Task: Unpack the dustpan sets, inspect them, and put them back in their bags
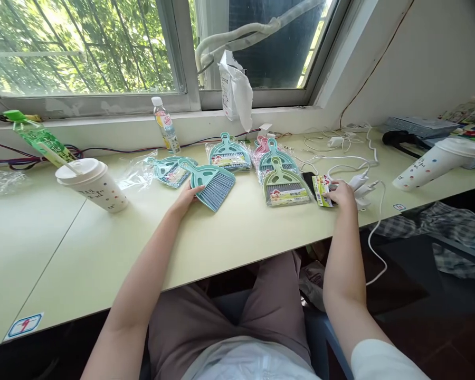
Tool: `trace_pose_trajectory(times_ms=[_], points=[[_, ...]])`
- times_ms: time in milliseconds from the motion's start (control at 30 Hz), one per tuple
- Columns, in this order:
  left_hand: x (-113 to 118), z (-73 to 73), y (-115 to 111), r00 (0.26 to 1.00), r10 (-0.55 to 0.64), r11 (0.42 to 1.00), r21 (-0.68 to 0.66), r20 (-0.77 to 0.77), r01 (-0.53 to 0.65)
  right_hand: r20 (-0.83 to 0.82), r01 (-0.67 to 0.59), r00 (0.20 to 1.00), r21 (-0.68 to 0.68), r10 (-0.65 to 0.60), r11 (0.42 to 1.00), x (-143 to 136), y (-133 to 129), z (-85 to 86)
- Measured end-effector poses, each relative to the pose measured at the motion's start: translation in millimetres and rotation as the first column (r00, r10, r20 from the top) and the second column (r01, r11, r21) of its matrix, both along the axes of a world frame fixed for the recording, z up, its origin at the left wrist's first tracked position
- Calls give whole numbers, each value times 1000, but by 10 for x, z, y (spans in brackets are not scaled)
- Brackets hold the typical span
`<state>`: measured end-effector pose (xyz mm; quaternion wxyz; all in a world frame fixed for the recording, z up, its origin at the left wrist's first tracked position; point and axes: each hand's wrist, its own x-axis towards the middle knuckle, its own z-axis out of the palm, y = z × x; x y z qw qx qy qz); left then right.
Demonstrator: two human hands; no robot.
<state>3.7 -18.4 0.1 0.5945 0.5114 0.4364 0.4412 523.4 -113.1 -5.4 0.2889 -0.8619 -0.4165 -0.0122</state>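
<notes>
The fingers of the left hand (pixel 185 200) are clamped on the edge of a teal set (pixel 216 184), a brush seated in a dustpan, thumb on top. It is left of the green set (pixel 287 184) and apart from it; whether it rests on the bench (pixel 237 232) or is slightly raised, I cannot tell. The fingers of the right hand (pixel 343 193) touch the labels (pixel 322 189) just right of the green set; whether they are pinched together on one, I cannot tell.

Beneath the labels, also just right of the green set, a black item (pixel 309 182) partly shows. The white plugs (pixel 362 184) are farther right of it. Right behind the green set, overlapped by it, are a blue set (pixel 272 150) and a pink set (pixel 261 143). Left of and behind it lie a wrapped set (pixel 229 152) and, farther left, a bagged set (pixel 170 170), with clear film (pixel 138 175) beyond.

Well left of the green set stands a tilted-looking cup (pixel 93 182); well right, a second cup (pixel 435 164). Behind it, by the window, is a white packet (pixel 230 89).
</notes>
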Motion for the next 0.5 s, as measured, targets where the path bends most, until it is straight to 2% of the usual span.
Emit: trace_pose_trajectory(times_ms=[67, 133, 200, 267, 300, 333, 400, 467, 500], points=[[-3, -23, 11, 1000, -8, 1000, 5, 12, 8, -120, 18, 993, -12, -19, 1000, -88, -37, 108], [-7, -45, 24, 999, -18, 1000, 8, 27, 17, -150, -10, 988, 74, 21, 997, -262, -69, 251], [-11, -63, 37, 999, -22, 1000, 5, 37, 21, -161, -165, 965, 244, 208, 956, -536, -69, 429], [-15, -74, 45, 999, -13, 1000, -2, 44, 13, -136, -336, 901, 380, 411, 862, -918, -24, 632], [-16, -75, 46, 999, -12, 1000, -5, 47, 12, -114, -453, 837, 403, 535, 795, -1144, 14, 732], [-16, -73, 45, 999, -13, 1000, -7, 51, 14, -112, -580, 739, 397, 664, 712, -1385, 64, 822], [-12, -59, 33, 998, -20, 1000, -11, 56, 21, -172, -800, 468, 335, 867, 498, -1886, 193, 945], [-7, -36, 14, 998, -28, 1000, -11, 58, 29, -206, -923, 231, 263, 951, 281, -2348, 353, 958], [-4, -23, 3, 998, -35, 999, -8, 56, 36, -205, -956, 153, 218, 967, 198, -2544, 439, 921]])
